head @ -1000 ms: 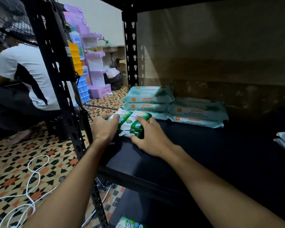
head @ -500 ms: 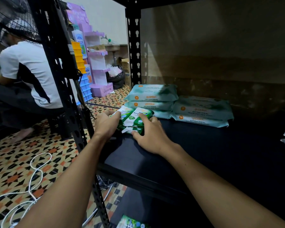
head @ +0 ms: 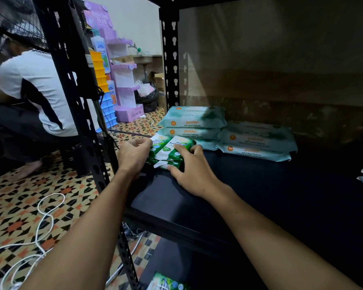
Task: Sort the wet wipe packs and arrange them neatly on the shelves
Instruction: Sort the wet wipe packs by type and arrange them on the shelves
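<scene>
Fingers of both the left hand (head: 134, 152) and right hand (head: 194, 172) clasp the small green wipe packs (head: 170, 152), nudged slightly farther onto the shelf (head: 260, 195) toward the teal packs (head: 194, 124); placement looks nearly finished.

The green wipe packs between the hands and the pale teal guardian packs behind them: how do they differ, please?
The green packs are small and vividly coloured; the teal packs are larger and pale. The green packs are held by the left hand and right hand; the teal packs lie untouched in stacks. All sit on the same shelf.
</scene>
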